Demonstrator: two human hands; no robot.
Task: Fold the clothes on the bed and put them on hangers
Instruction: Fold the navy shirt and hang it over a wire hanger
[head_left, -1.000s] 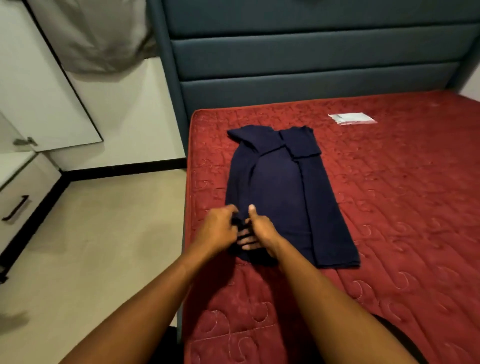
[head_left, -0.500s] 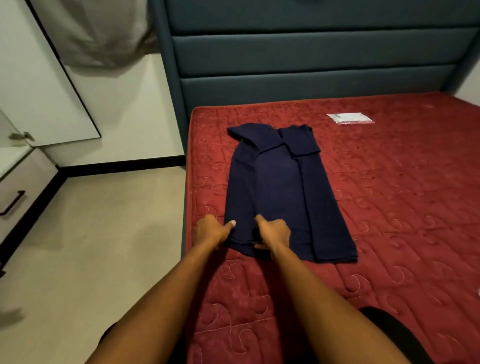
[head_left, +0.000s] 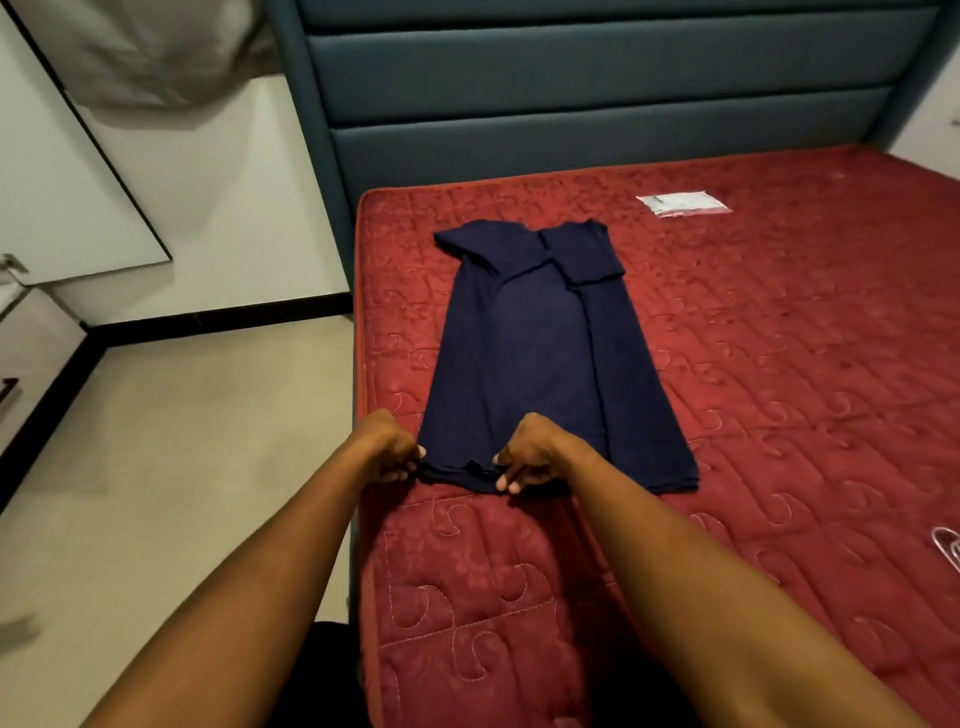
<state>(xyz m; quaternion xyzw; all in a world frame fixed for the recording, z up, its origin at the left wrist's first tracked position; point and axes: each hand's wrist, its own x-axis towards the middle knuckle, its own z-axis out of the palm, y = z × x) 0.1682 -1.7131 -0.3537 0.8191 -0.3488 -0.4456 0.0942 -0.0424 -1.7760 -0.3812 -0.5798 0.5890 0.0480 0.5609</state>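
Left hand (head_left: 387, 448) outward, at garment (head_left: 540, 364) corner

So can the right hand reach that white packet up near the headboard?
Probably not from here: the right hand is pinching the navy shirt, and the white packet lies far up the red mattress. Nothing blocks it.

Head view, downward over bed (head_left: 779, 374)
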